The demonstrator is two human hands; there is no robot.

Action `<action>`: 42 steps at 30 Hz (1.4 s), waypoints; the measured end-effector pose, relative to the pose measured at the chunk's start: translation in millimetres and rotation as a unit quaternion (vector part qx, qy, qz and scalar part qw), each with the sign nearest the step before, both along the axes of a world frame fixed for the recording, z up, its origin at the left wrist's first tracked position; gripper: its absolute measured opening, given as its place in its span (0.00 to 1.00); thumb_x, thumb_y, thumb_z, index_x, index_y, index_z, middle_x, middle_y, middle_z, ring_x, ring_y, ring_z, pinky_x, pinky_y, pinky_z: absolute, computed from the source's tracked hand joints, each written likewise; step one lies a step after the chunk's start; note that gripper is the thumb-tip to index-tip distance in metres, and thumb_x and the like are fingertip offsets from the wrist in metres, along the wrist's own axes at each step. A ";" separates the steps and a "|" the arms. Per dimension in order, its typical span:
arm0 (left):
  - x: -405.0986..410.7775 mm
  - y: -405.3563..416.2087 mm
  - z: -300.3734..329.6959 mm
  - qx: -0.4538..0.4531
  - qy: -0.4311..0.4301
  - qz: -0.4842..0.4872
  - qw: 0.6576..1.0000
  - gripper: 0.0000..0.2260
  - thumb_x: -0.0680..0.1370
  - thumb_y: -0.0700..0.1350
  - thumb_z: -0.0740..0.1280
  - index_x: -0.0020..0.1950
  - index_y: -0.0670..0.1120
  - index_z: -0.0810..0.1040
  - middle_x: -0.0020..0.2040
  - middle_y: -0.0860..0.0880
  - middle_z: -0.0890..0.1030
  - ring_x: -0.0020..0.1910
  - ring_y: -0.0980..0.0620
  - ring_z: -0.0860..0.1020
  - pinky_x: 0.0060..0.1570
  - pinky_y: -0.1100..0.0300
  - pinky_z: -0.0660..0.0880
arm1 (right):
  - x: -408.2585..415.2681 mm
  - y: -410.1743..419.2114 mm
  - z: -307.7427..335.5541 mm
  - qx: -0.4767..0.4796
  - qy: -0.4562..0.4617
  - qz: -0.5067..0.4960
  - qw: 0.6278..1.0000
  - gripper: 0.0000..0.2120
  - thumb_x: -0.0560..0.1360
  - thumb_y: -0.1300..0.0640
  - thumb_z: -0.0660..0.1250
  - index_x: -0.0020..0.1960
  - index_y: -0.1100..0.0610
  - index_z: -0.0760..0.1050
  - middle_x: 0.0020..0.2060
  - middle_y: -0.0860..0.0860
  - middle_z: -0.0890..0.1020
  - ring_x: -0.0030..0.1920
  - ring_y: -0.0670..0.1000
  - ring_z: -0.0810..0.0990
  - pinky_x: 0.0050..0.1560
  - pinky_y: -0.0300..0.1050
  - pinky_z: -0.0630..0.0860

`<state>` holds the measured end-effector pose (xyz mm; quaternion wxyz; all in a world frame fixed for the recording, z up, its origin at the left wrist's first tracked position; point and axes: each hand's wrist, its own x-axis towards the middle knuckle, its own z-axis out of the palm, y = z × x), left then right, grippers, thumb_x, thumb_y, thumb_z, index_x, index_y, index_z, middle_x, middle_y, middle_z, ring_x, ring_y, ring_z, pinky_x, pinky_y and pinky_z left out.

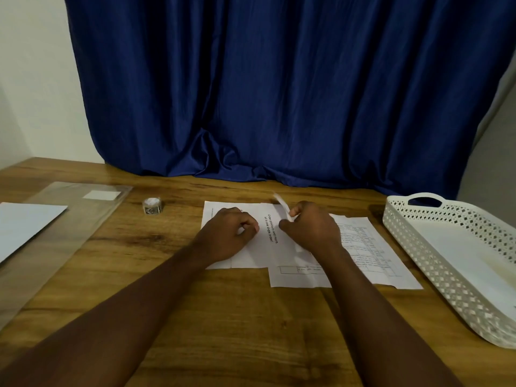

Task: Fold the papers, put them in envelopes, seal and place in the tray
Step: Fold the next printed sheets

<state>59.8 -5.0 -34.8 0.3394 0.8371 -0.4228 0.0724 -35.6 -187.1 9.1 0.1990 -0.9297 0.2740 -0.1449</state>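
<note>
Right hand [307, 227] pinches the lifted far edge of the top paper [268, 238]; left hand [231, 233], fingers curled, pins it down. Sheet judged light, limp, crease-prone: grip edges.

Bare table [237, 317] before papers [251, 247]

Two white printed papers [363, 247] lie overlapping on the wooden table [167, 275] in front of me; the top sheet's [268, 247] far right corner is lifted and curled. White envelopes [25, 224] sit flat at far left. A white perforated tray [435, 247] with a handle rests at right.
</note>
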 end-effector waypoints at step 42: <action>3.4 18.4 41.7 -0.239 0.435 0.101 0.863 0.07 0.81 0.46 0.68 0.53 0.44 0.82 0.49 0.40 0.83 0.46 0.44 0.80 0.45 0.53 0.76 | -18.1 43.5 27.3 0.045 -0.264 0.116 0.957 0.10 0.78 0.42 0.65 0.43 0.45 0.80 0.38 0.39 0.83 0.40 0.41 0.80 0.43 0.42 0.79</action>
